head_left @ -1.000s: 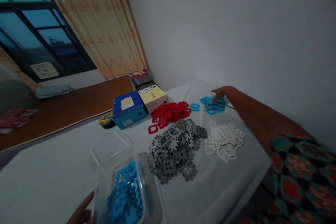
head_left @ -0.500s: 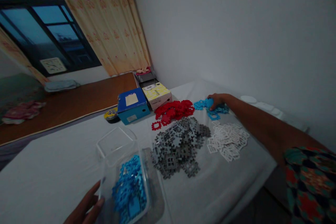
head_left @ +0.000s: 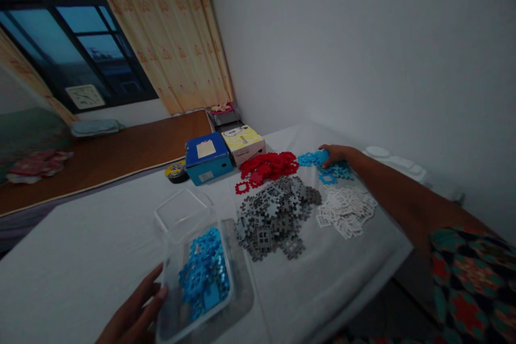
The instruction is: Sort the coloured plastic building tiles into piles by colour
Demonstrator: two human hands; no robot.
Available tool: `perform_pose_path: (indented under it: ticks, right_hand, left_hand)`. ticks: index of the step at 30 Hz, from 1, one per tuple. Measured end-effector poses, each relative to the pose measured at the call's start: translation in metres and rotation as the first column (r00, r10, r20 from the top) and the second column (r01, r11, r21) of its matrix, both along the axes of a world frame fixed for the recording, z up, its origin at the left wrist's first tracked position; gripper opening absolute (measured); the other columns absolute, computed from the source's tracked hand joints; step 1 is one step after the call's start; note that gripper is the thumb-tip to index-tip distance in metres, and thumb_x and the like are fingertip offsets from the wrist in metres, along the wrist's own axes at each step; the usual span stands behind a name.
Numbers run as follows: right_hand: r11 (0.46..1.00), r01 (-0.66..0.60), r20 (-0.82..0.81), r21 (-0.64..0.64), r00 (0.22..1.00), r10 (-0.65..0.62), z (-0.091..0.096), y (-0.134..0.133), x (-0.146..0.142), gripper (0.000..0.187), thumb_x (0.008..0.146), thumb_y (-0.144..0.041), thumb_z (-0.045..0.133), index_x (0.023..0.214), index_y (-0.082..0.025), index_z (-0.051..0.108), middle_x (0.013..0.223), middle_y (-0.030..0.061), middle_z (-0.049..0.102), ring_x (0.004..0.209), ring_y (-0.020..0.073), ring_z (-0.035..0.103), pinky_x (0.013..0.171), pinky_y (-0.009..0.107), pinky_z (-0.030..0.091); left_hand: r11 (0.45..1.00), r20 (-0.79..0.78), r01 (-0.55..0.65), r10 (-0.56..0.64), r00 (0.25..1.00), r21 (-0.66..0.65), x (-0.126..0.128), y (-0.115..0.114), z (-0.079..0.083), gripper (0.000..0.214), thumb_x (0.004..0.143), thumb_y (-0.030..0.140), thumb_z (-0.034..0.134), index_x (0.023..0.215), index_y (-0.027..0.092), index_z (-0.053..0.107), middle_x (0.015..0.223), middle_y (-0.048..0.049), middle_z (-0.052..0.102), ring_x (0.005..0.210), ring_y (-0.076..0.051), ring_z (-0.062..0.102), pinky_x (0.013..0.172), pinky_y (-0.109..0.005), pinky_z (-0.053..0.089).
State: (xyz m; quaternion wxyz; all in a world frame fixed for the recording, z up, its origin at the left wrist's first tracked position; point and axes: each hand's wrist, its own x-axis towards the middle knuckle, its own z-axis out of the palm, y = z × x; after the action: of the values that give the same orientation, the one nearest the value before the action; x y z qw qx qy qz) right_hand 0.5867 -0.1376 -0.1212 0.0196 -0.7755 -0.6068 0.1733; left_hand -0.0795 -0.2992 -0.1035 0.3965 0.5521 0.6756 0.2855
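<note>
Left hand (head_left: 135, 309) sits, fingers loosely parted, against the left side of a clear plastic box (head_left: 171, 295), with a heap of blue pieces (head_left: 207, 274) inside. Behind that box, on the white cloth (head_left: 100, 236), I see a round black-and-yellow tub (head_left: 176, 173), then a blue carton (head_left: 209, 156) and, just beside it, a yellow-and-white carton (head_left: 244, 144). Red pieces (head_left: 278, 164) spread in front of the cartons, and a big grey heap (head_left: 276, 212) rises nearer, so both lie between the clear box and the far blue pile (head_left: 342, 170). Over on that pile the right hand (head_left: 332, 155) reaches down, fingertips among the pieces; whether it grips one I can't tell. White pieces (head_left: 346, 209) lie at the right, near the forearm, before the pale wall (head_left: 363, 54).
</note>
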Motion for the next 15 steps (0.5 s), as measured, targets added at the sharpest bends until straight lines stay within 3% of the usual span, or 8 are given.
perform_pose_path:
  ticks: [6, 10, 15]
  right_hand:
    - [0.995, 0.048, 0.000, 0.091, 0.999, -0.049, -0.005, -0.001, 0.004, 0.099, 0.050, -0.045, 0.086, 0.137, -0.017, 0.049, 0.133, 0.0184, 0.059, 0.116, 0.0351, 0.059, 0.094, 0.042, 0.050]
    - [0.974, 0.132, 0.045, 0.184, 0.989, -0.142, -0.001, -0.005, -0.003, 0.088, 0.053, -0.038, 0.085, 0.133, -0.020, 0.054, 0.125, 0.0141, 0.064, 0.113, 0.0345, 0.061, 0.093, 0.041, 0.051]
    - [0.938, 0.217, -0.010, 0.270, 0.975, -0.223, 0.010, -0.015, -0.015, 0.071, 0.055, -0.022, 0.081, 0.123, -0.024, 0.061, 0.114, 0.0090, 0.068, 0.104, 0.0309, 0.064, 0.088, 0.040, 0.053]
  left_hand:
    - [1.000, -0.007, 0.002, -0.002, 1.000, 0.001, -0.001, -0.002, -0.005, 0.090, 0.071, 0.080, 0.053, 0.141, 0.024, 0.046, 0.107, -0.0099, 0.064, 0.069, -0.025, 0.067, 0.047, -0.034, 0.058]
    - [1.000, -0.005, 0.010, -0.010, 1.000, 0.015, -0.004, -0.001, -0.008, 0.088, 0.070, 0.077, 0.056, 0.141, 0.025, 0.048, 0.106, -0.0102, 0.065, 0.074, -0.028, 0.068, 0.050, -0.035, 0.059]
    - [0.999, 0.027, 0.031, -0.032, 0.999, 0.009, 0.001, -0.006, 0.003, 0.082, 0.074, 0.074, 0.057, 0.140, 0.025, 0.049, 0.117, -0.0110, 0.062, 0.088, -0.030, 0.068, 0.055, -0.034, 0.061]
